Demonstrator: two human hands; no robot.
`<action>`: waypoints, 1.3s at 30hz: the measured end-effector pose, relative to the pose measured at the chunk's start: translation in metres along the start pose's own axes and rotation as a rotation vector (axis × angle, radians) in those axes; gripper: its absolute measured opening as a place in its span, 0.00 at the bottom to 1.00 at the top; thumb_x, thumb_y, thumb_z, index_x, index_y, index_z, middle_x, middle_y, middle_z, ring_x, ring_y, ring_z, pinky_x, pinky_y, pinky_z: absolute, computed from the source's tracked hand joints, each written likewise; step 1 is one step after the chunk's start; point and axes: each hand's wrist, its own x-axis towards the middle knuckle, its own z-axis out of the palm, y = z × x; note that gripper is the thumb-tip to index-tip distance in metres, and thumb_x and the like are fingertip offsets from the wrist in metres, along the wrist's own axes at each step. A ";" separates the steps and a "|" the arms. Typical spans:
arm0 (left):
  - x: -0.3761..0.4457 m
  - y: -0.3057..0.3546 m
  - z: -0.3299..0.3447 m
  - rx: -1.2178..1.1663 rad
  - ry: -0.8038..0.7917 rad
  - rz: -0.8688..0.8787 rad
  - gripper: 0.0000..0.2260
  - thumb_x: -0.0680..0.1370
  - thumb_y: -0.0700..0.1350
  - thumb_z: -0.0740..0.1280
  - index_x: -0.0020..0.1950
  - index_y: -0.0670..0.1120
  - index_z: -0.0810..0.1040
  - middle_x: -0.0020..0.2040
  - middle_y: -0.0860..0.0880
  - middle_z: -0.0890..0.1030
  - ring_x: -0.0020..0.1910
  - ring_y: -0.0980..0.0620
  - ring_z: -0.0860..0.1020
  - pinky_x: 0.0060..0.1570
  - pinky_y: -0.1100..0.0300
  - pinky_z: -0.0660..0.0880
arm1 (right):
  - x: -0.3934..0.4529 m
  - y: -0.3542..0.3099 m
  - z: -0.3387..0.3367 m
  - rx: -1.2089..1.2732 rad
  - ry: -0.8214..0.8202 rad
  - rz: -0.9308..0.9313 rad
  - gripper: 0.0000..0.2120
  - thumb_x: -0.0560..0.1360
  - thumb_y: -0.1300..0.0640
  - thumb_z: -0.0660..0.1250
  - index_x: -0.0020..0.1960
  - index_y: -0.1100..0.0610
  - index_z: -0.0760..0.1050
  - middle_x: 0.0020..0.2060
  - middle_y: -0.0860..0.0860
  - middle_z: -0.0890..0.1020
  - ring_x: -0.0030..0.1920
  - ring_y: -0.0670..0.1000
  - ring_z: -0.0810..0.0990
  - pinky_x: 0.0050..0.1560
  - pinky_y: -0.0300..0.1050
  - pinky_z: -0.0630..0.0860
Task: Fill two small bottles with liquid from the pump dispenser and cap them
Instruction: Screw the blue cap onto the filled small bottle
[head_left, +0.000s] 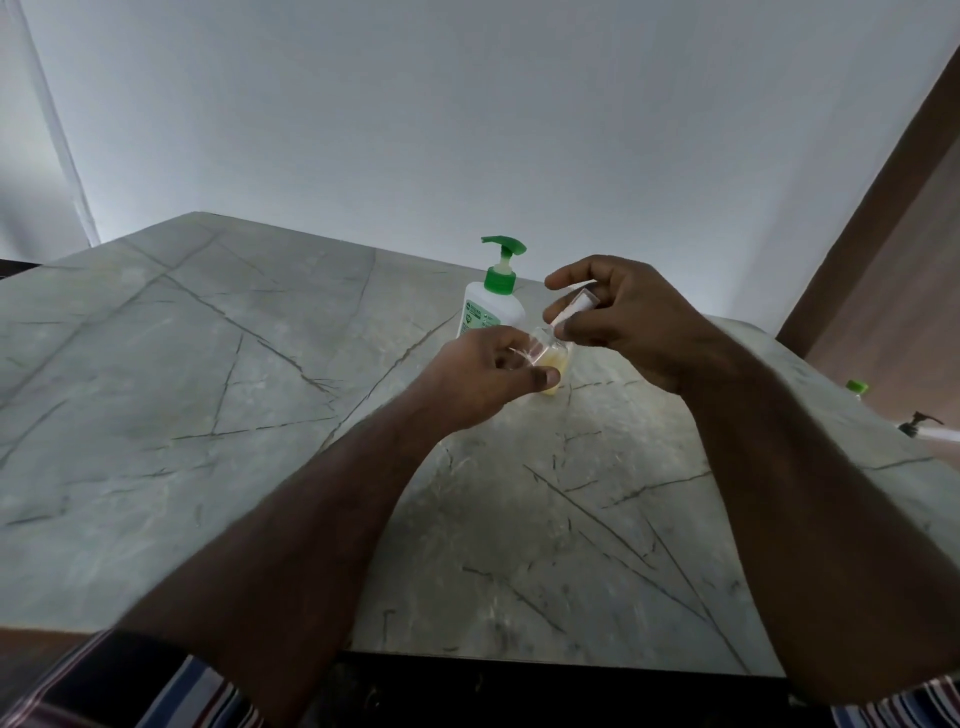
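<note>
Home interior, marble-look table (260, 364), plain white wall (467, 104)

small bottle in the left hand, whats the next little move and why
Probably bring the cap down onto the small bottle and twist it on. The left hand holds the bottle with yellowish liquid already in it, and the right hand pinches the cap just above its mouth.
</note>
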 end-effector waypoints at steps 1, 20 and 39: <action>0.000 0.000 0.000 0.004 0.001 0.001 0.24 0.76 0.58 0.72 0.68 0.48 0.77 0.60 0.49 0.83 0.57 0.51 0.80 0.50 0.56 0.76 | 0.000 0.000 -0.002 0.061 -0.011 -0.002 0.19 0.71 0.71 0.72 0.59 0.58 0.78 0.47 0.57 0.85 0.49 0.59 0.84 0.54 0.56 0.82; 0.001 -0.002 0.001 0.010 0.009 0.014 0.25 0.76 0.56 0.73 0.70 0.50 0.75 0.65 0.49 0.81 0.57 0.53 0.78 0.41 0.65 0.70 | 0.003 -0.003 -0.008 -0.227 -0.024 0.040 0.12 0.73 0.52 0.75 0.51 0.58 0.79 0.41 0.55 0.85 0.37 0.51 0.82 0.37 0.44 0.80; 0.007 -0.009 0.003 0.031 0.039 -0.040 0.25 0.75 0.61 0.72 0.68 0.50 0.76 0.61 0.50 0.83 0.56 0.52 0.80 0.51 0.56 0.75 | -0.002 -0.003 -0.032 -0.065 0.137 0.010 0.08 0.69 0.61 0.78 0.45 0.62 0.81 0.32 0.51 0.82 0.32 0.50 0.80 0.35 0.44 0.79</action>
